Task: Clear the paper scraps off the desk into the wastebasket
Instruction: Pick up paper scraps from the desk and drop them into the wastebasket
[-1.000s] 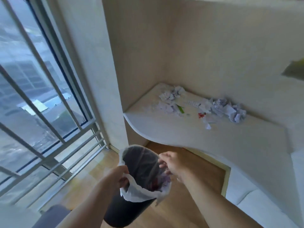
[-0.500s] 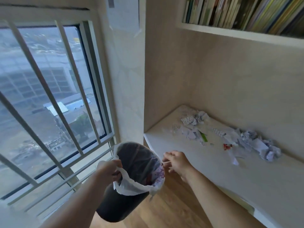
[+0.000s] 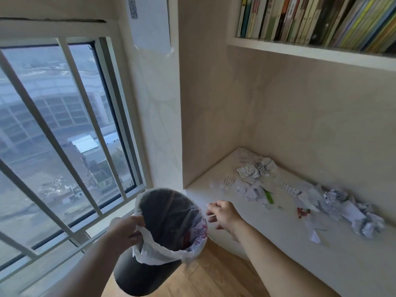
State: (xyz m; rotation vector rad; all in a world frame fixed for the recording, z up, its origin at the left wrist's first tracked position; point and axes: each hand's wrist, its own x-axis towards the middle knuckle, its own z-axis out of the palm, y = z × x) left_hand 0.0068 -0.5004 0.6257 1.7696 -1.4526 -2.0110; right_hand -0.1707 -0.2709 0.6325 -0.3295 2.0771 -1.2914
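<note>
A dark wastebasket (image 3: 147, 273) lined with a white plastic bag hangs in the air beside the desk's left end. My left hand (image 3: 126, 231) grips its near-left rim and the bag's edge. Just off the basket's right rim, my right hand (image 3: 224, 214) floats over the desk's front-left corner, fingers loosely apart and holding nothing. Torn and crumpled paper scraps (image 3: 255, 170) lie at the back left of the pale desk (image 3: 278, 243). More crumpled scraps (image 3: 351, 209) stretch to the right along the wall, with a green strip (image 3: 269, 197) and a red bit (image 3: 302, 212) among them.
A barred window (image 3: 64, 136) fills the left side. A shelf of books (image 3: 321, 18) runs above the desk at the upper right. Wooden floor (image 3: 203, 279) shows below the basket. Beige walls close the desk's corner at the left and back.
The basket has risen and come closer to the desk's left end. My right hand has let go of the basket's rim and now hovers over the desk corner. The view has tilted up.
</note>
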